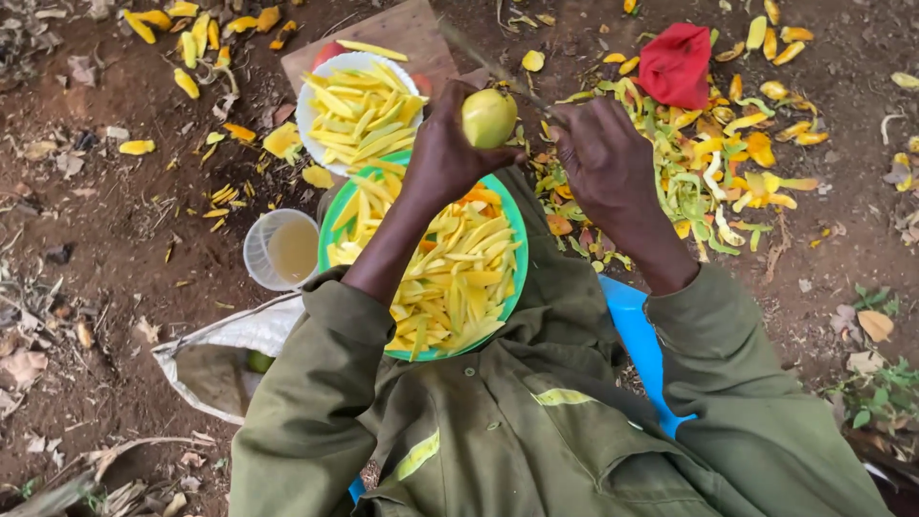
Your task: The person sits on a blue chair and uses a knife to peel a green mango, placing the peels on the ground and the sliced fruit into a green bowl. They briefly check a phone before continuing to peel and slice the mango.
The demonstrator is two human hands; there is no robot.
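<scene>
My left hand grips a partly peeled yellow-green mango, held up over a green plate heaped with yellow mango strips. My right hand is closed round the handle of a knife, whose blade runs up and to the left past the mango's top. The two hands sit close together above my lap. Olive work sleeves cover both forearms.
A white bowl full of mango strips rests by a wooden board. A clear plastic cup stands left of the green plate. Peels litter the soil on the right near a red cloth. A white sack lies lower left; a blue seat is under me.
</scene>
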